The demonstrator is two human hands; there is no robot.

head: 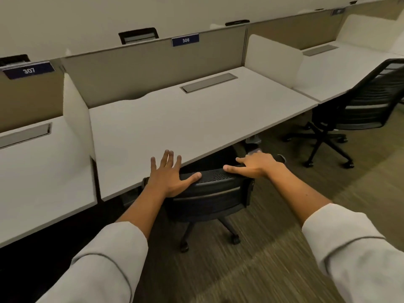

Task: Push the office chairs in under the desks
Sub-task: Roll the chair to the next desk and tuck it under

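Note:
A black office chair [209, 200] stands at the front edge of the white desk [175, 119] marked 306; its seat is hidden under the desktop and its backrest top sits against the desk edge. My left hand [169, 176] lies flat on the left part of the backrest top, fingers spread and reaching over the desk edge. My right hand [253, 165] rests on the right part of the backrest top, fingers spread. Neither hand curls around the backrest. A second black mesh chair [358, 106] stands out from the desk to the right [332, 68].
Beige partition panels [153, 68] run behind the desks, with white side dividers [76, 114] between them. A desk marked 307 [39, 178] lies at the left. Striped carpet [284, 259] covers the floor behind the chairs.

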